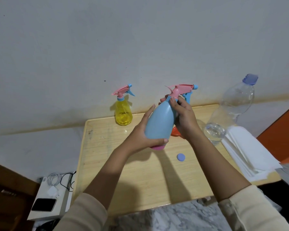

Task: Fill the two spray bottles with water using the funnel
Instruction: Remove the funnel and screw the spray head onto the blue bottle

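Risks, left to right: yellow spray bottle (123, 114) is standing at the far edge of the worktop (117, 172), head on, well apart from my hands, so no threat there. Blue spray bottle (160, 124) is tilting, lifted off the worktop. It's opaque, so I'm guessing I won't be seeing the level while filling; overflow is the likely failure. If the pink spray head (182, 90) is coming loose, a twist against a weak hold below could be slipping the body out of my grip. Orange funnel (174, 133) is sitting just behind the bottle, mostly hidden by my right wrist; setting the bottle down blind could be knocking it. Small blue cap (180, 157) is lying loose in front, easy to sweep off. Clear water bottle (230, 110) is standing just beside my right forearm, water low in it. Can't tell if its top is closed, so an elbow bump could be spilling it toward the white paper stack (247, 152).

Positions: left hand (138, 137) is gripping the blue bottle's lower body, thumb lying across just above the pink base (158, 148), fingers (149, 112) wrapping the far side. Right hand (185, 120) is holding the neck, fingers curling round the collar right under the spray head. Both hands full, nothing free for the funnel.
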Action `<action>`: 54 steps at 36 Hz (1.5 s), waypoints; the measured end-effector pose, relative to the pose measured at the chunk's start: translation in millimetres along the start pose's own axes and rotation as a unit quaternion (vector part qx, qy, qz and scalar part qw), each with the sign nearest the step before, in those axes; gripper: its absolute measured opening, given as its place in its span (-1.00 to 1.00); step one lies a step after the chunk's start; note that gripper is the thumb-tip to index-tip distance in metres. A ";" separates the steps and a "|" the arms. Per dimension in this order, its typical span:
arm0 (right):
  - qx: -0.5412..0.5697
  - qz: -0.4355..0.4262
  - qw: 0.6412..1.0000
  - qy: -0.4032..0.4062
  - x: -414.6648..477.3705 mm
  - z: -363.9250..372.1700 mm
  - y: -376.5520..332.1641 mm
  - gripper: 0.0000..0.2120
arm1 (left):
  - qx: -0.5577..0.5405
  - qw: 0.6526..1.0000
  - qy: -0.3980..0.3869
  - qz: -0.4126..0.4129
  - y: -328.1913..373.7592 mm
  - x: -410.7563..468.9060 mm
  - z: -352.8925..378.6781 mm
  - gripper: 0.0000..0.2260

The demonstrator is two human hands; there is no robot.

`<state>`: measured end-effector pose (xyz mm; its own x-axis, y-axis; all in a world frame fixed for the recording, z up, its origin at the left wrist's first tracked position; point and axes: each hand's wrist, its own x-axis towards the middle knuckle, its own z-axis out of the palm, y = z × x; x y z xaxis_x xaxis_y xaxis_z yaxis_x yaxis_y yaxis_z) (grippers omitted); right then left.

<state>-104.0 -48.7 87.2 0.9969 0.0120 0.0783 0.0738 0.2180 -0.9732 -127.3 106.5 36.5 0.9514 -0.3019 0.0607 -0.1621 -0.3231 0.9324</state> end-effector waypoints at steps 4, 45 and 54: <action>-0.029 0.012 0.999 0.017 4.8 -0.9 -2.3 -0.91 | 0.020 1.000 -0.007 -0.014 4.3 1.0 4.0 -0.05; -0.231 -0.055 0.971 -0.004 -53.8 5.5 11.8 -0.81 | 0.177 0.945 0.257 -0.097 18.5 -83.9 102.9 -0.02; -0.114 0.006 0.982 -0.151 -80.4 -20.7 -4.3 -0.80 | 0.034 0.971 0.232 -0.049 25.6 -118.1 95.4 -0.08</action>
<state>-183.9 -70.8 80.5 0.9465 0.3087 0.0941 0.1013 -0.0072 -0.9948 -268.8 48.4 19.2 0.9762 0.1638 0.1425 -0.0677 -0.3938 0.9167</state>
